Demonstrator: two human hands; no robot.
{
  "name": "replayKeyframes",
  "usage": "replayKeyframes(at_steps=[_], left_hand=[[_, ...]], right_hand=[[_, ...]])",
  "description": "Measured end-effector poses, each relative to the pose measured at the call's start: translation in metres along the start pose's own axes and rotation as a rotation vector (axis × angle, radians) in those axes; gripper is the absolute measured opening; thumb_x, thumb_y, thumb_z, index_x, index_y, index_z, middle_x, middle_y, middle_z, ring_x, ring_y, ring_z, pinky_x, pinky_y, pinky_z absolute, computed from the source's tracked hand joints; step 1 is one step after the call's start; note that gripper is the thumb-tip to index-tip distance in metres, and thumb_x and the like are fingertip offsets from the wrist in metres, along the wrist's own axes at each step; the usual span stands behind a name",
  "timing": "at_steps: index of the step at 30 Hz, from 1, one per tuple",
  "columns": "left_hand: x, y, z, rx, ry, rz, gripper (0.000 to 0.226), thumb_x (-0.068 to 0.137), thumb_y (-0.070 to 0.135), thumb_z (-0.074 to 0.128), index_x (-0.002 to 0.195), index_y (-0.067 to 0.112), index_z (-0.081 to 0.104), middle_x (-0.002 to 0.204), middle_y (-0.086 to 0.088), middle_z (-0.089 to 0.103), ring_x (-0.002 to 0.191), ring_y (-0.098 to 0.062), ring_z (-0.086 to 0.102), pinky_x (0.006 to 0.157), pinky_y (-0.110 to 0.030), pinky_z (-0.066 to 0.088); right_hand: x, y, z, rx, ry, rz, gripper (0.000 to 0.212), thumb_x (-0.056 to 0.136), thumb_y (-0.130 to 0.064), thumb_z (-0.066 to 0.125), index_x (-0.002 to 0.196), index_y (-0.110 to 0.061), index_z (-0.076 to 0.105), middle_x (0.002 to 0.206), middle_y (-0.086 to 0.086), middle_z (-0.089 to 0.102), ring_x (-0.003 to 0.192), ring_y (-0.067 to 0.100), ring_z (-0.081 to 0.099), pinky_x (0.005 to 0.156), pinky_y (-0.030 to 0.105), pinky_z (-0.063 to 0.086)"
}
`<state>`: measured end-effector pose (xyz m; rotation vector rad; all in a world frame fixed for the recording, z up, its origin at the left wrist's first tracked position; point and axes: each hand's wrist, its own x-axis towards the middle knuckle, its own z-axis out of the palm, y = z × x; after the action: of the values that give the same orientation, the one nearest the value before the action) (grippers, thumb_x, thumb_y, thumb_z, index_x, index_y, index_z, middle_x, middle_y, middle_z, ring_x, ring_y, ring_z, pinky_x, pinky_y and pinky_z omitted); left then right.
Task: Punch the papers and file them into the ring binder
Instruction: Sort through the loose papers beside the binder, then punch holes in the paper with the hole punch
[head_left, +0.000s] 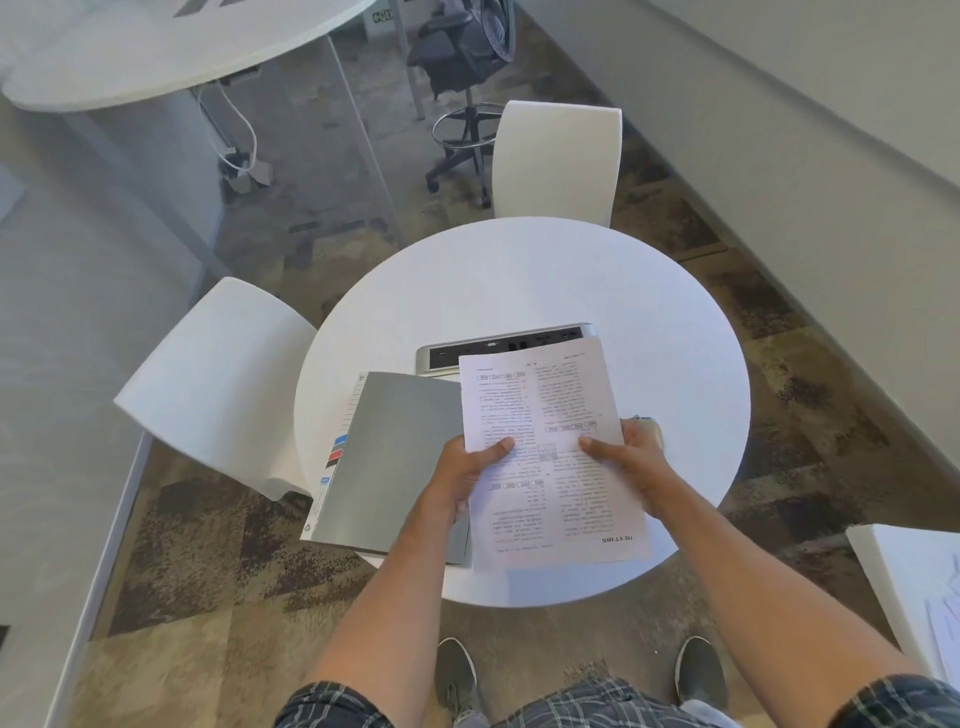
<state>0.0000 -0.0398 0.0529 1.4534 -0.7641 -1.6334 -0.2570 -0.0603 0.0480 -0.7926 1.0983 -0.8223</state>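
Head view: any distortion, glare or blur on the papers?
Head view: wide-angle bowing bends the wall and floor edges; round table is washed out white; papers print is soft, mostly unreadable, held by left hand and right hand.

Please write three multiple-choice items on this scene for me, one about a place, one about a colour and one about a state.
1. Where does the ring binder lie?
A. on the round table, to the left of the papers
B. on a white chair
C. on the floor

2. What colour is the binder's cover?
A. red
B. grey
C. black

3. How are the papers held?
A. flat on the table, untouched
B. by one hand alone
C. by both hands, thumbs on top

Answers:
1 A: it lies closed on the round table, at its left edge.
2 B: the cover is plain grey.
3 C: the left hand and right hand each grip a side edge of the papers, thumbs on the printed page.
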Motion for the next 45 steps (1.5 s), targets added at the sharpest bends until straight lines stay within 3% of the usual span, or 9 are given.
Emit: replayKeyframes(at_steps=[8, 12, 14, 17, 21, 25, 29, 41, 45], left_hand=[[0.003, -0.03, -0.005, -0.06, 0.178, -0.06, 0.004, 0.092, 0.011, 0.074, 0.091, 0.007, 0.074, 0.095, -0.012, 0.079, 0.079, -0.022, 0.076, 0.072, -0.033, 0.061], [0.006, -0.047, -0.011, 0.053, 0.273, -0.123, 0.006, 0.091, 0.007, 0.073, 0.086, 0.006, 0.073, 0.092, -0.016, 0.078, 0.073, -0.025, 0.073, 0.067, -0.033, 0.059], [0.006, -0.054, -0.013, 0.132, 0.321, -0.132, 0.008, 0.091, 0.007, 0.073, 0.084, 0.007, 0.074, 0.088, -0.012, 0.079, 0.072, -0.025, 0.073, 0.062, -0.033, 0.059], [0.009, -0.062, -0.014, 0.302, 0.345, -0.14, 0.007, 0.09, 0.01, 0.073, 0.086, 0.005, 0.076, 0.087, -0.008, 0.08, 0.082, -0.029, 0.076, 0.078, -0.045, 0.063], [0.011, -0.063, -0.013, 0.387, 0.365, -0.149, 0.01, 0.093, 0.012, 0.07, 0.085, 0.012, 0.076, 0.087, -0.003, 0.079, 0.08, -0.023, 0.076, 0.074, -0.035, 0.062], [0.015, -0.065, -0.012, 0.4, 0.385, -0.162, 0.01, 0.095, 0.014, 0.068, 0.087, 0.013, 0.074, 0.089, -0.003, 0.079, 0.078, -0.019, 0.075, 0.064, -0.029, 0.057], [0.019, -0.067, -0.011, 0.394, 0.398, -0.163, 0.011, 0.095, 0.013, 0.069, 0.085, 0.013, 0.073, 0.089, -0.003, 0.078, 0.077, -0.02, 0.075, 0.063, -0.029, 0.057], [0.034, -0.071, -0.017, 0.325, 0.409, -0.186, 0.011, 0.092, 0.011, 0.071, 0.082, 0.009, 0.073, 0.082, -0.004, 0.078, 0.074, -0.025, 0.074, 0.077, -0.043, 0.062], [0.037, -0.072, -0.021, 0.319, 0.429, -0.208, 0.011, 0.092, 0.013, 0.072, 0.081, 0.011, 0.073, 0.084, -0.004, 0.078, 0.082, -0.029, 0.076, 0.08, -0.044, 0.063]], right_hand=[[0.014, 0.026, -0.009, -0.186, 0.085, 0.08, 0.027, 0.092, -0.014, 0.076, 0.117, -0.013, 0.067, 0.105, 0.008, 0.079, 0.091, 0.028, 0.078, 0.082, 0.047, 0.063], [0.025, 0.042, -0.019, -0.287, 0.235, 0.129, 0.034, 0.089, -0.016, 0.08, 0.115, -0.008, 0.06, 0.103, 0.008, 0.071, 0.091, 0.027, 0.073, 0.086, 0.047, 0.061], [0.028, 0.047, -0.024, -0.335, 0.278, 0.151, 0.033, 0.09, -0.016, 0.078, 0.118, -0.01, 0.06, 0.094, 0.006, 0.066, 0.085, 0.024, 0.069, 0.082, 0.042, 0.059], [0.028, 0.048, -0.032, -0.53, 0.333, 0.173, 0.023, 0.092, -0.02, 0.074, 0.111, -0.014, 0.064, 0.086, 0.006, 0.068, 0.072, 0.021, 0.067, 0.071, 0.034, 0.053], [0.026, 0.04, -0.047, -0.677, 0.587, 0.152, 0.007, 0.091, -0.025, 0.066, 0.094, -0.018, 0.065, 0.087, 0.005, 0.072, 0.067, 0.022, 0.07, 0.063, 0.033, 0.054], [0.033, 0.036, -0.06, -0.658, 0.8, 0.118, 0.04, 0.094, -0.026, 0.067, 0.13, -0.013, 0.054, 0.121, 0.014, 0.064, 0.09, 0.03, 0.063, 0.072, 0.035, 0.046], [0.049, 0.036, -0.071, -0.734, 0.724, 0.218, 0.048, 0.098, -0.031, 0.058, 0.142, -0.013, 0.052, 0.135, 0.018, 0.057, 0.107, 0.037, 0.065, 0.086, 0.04, 0.051], [0.055, 0.037, -0.059, -0.715, 0.61, 0.169, 0.034, 0.102, -0.031, 0.053, 0.131, -0.017, 0.063, 0.118, 0.01, 0.07, 0.092, 0.028, 0.066, 0.064, 0.031, 0.044], [0.056, 0.038, -0.064, -0.681, 0.569, 0.2, 0.032, 0.098, -0.027, 0.059, 0.127, -0.02, 0.069, 0.108, 0.008, 0.075, 0.089, 0.029, 0.073, 0.075, 0.038, 0.057]])
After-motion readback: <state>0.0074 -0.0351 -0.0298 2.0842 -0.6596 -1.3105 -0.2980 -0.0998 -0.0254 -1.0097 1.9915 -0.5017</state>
